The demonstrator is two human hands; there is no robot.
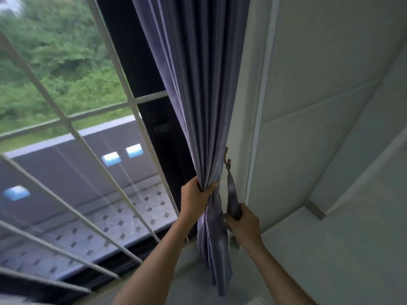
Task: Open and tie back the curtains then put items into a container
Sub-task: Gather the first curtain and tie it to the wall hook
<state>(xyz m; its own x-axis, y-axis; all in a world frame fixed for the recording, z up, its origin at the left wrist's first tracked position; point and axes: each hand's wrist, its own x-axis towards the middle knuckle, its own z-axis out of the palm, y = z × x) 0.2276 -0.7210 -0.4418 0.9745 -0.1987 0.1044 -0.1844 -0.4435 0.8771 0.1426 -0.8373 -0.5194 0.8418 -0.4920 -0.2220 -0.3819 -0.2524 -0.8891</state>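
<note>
The curtain (198, 95) runs out past the top edge, so its rail cannot be seen. Behind its folds the side of the window frame (152, 119) is hidden. The left hand (196, 201) wraps the gathered cloth, its fingertips buried on the far side. Just right of the curtain, the tie-back strap (233, 199) disappears into the right hand (244, 225), its lower end covered. The hook (227, 160) above the strap is too small to make out. Trees (55, 62) left of the curtain are blurred.

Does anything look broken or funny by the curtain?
Nothing looks broken. The left hand grips the bunched purple curtain, and the right hand holds the tie-back strap hanging from the wall hook, not yet wrapped round.
</note>
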